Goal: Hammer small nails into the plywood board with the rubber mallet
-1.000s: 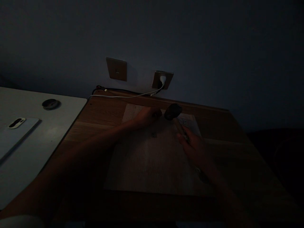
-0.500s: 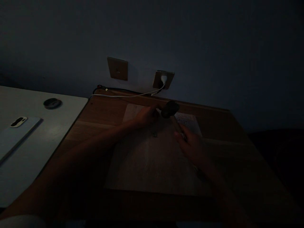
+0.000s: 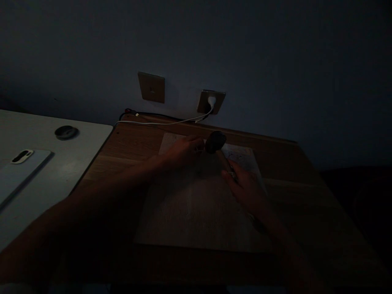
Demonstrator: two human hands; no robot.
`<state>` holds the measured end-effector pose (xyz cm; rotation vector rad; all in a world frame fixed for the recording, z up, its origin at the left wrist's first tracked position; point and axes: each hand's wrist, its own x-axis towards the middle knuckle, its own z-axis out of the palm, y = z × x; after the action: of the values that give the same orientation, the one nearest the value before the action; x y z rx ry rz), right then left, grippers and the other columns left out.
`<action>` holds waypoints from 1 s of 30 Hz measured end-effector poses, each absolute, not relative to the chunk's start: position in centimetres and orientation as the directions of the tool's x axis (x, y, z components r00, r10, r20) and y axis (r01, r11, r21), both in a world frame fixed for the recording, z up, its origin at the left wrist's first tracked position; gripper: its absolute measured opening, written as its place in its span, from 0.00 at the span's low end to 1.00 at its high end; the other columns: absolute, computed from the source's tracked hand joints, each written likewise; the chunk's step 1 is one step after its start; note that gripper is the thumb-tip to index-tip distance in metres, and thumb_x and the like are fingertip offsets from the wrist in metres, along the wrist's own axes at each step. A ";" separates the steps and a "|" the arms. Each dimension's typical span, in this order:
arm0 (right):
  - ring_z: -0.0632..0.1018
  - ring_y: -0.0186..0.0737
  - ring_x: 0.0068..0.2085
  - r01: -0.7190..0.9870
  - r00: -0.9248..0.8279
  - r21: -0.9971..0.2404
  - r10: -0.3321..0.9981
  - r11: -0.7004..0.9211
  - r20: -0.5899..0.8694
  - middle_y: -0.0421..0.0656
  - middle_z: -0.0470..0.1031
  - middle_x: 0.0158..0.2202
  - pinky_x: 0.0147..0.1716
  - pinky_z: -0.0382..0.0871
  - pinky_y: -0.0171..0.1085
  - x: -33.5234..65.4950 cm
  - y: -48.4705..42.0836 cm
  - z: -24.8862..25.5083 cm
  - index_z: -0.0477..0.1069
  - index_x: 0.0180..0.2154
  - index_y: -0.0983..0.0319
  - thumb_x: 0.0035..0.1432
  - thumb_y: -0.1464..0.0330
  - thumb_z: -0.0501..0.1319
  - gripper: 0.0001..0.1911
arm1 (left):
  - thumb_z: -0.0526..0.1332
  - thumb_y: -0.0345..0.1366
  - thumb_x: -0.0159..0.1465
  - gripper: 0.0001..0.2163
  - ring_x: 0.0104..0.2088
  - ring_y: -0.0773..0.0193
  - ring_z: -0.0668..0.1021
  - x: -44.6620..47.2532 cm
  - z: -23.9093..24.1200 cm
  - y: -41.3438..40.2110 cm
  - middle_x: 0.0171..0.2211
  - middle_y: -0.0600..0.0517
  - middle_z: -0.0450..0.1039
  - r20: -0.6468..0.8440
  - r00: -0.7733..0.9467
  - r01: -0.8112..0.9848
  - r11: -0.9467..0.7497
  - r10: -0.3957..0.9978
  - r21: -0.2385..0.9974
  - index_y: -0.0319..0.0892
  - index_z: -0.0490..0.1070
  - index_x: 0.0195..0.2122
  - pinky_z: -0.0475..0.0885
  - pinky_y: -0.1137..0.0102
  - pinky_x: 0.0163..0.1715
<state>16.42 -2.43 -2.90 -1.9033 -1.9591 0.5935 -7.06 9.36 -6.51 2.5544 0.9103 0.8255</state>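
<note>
The scene is very dark. A pale wooden board (image 3: 196,212) lies on a brown wooden table (image 3: 128,147). My right hand (image 3: 246,188) is closed round the handle of a hammer (image 3: 215,141), whose dark head sits near the board's far edge. My left hand (image 3: 183,150) rests on the far part of the board with fingers pinched together right beside the hammer head; what they pinch is too small and dark to make out.
A white cable (image 3: 165,121) runs along the table's back edge to a plug in a wall socket (image 3: 210,102). A switch plate (image 3: 151,87) is on the wall. To the left stands a white table (image 3: 55,163) with a phone (image 3: 21,156) and a round dark object (image 3: 65,132).
The hammer head has moved left, closer to my left hand's fingertips. My right hand shifted slightly left with it. My left hand has stayed in about the same place.
</note>
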 end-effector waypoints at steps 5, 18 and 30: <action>0.83 0.60 0.46 0.849 -0.039 -0.528 0.999 0.014 -0.036 0.57 0.83 0.47 0.46 0.75 0.53 16.1 -2.3 -2.8 0.70 0.64 0.65 0.67 0.50 0.51 0.35 | 0.59 0.29 0.72 0.09 0.48 0.57 0.80 -8.6 -5.3 7.0 0.47 0.45 0.81 0.368 0.915 0.178 -0.984 0.167 0.005 0.43 0.76 0.49 0.74 0.64 0.47; 0.83 0.62 0.50 0.862 -0.053 -0.506 0.999 0.040 -0.011 0.57 0.83 0.51 0.50 0.75 0.56 16.1 -2.2 -2.8 0.71 0.64 0.66 0.67 0.52 0.51 0.33 | 0.62 0.27 0.70 0.07 0.39 0.60 0.79 -7.7 -5.1 6.3 0.39 0.48 0.82 0.310 0.951 0.075 -0.952 -0.022 -0.297 0.44 0.78 0.39 0.70 0.64 0.37; 0.84 0.59 0.43 0.864 -0.072 -0.502 0.996 0.038 -0.047 0.56 0.84 0.44 0.45 0.75 0.53 15.8 -2.1 -2.2 0.70 0.65 0.67 0.67 0.52 0.51 0.35 | 0.59 0.29 0.71 0.10 0.41 0.59 0.81 -8.3 -5.3 6.7 0.40 0.47 0.83 0.324 0.937 0.154 -0.986 0.127 -0.058 0.45 0.78 0.49 0.73 0.65 0.44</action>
<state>15.82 -2.06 -2.17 -1.8910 -2.0062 0.5884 -8.29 6.66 -5.29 3.1732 0.2304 0.5223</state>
